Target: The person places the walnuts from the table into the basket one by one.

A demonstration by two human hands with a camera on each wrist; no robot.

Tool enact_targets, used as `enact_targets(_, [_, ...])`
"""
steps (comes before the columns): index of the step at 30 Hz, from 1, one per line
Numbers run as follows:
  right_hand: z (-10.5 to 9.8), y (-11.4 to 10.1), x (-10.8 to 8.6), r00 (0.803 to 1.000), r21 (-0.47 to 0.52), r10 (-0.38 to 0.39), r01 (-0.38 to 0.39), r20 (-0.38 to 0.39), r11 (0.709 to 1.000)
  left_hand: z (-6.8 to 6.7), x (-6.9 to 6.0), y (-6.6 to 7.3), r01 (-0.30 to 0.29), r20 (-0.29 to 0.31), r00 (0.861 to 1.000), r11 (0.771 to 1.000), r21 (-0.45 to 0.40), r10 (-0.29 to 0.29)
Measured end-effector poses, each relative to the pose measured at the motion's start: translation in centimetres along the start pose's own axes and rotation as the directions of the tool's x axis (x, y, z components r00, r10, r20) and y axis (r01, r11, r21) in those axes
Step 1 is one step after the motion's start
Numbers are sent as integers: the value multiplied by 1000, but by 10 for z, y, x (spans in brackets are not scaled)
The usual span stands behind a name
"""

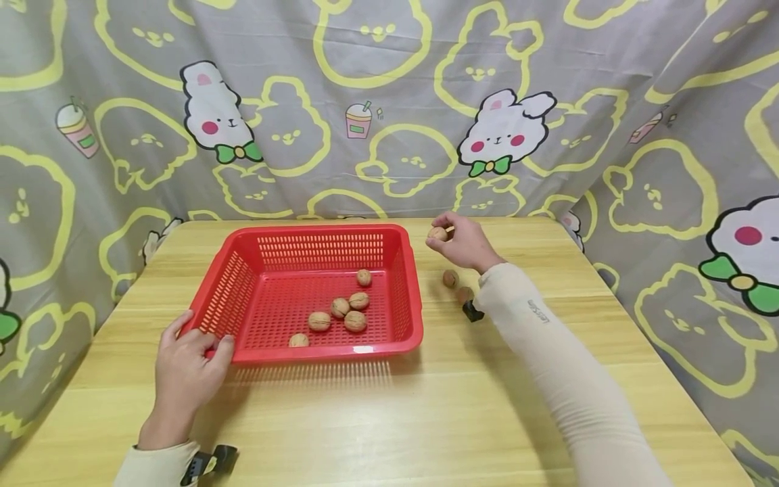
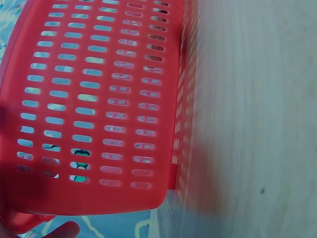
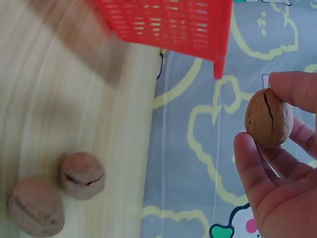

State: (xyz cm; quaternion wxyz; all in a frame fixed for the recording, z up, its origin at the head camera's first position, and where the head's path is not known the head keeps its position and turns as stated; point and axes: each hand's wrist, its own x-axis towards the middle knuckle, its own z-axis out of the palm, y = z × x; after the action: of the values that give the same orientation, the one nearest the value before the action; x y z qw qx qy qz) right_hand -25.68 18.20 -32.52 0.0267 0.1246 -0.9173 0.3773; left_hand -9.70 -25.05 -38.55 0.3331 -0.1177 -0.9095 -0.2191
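At its near left corner, the red plastic basket (image 1: 328, 353) is gripped by my left hand (image 1: 190, 368), with fingers and thumb at the rim. Several walnuts (image 1: 356, 321) lie on the basket floor, mostly toward its right half. Beyond the basket's right side, my right hand (image 1: 465, 242) pinches a walnut (image 3: 269, 119) between thumb and fingertips, raised above the table. The right wrist view shows a crack down this walnut's shell. Below that hand, two more walnuts (image 3: 82, 175) rest on the table; in the head view the sleeve and wrist camera are close to one of them.
The wooden table (image 1: 389, 419) carries the basket and the loose walnuts. A grey curtain (image 1: 402, 88) with yellow outlines and white rabbits hangs behind the table and along its sides. A small black wrist camera (image 1: 473, 311) sits under the right forearm.
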Motion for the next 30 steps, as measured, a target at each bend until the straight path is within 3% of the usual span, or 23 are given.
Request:
enact_targets(15, [17,-33,11,999,44,-27,28,-31,999,1,0,0,2,-1,1000,1000,3,-2])
enact_targets(23, [30,-51,16,1000,148,5,0,-30,989,1,-1,0,7,4,1000,1000,6,-7])
enact_targets(30, [36,-67,21,1000,137,-20,22,-12,990,2,0,-2,-9,-5,1000,1000,6,9])
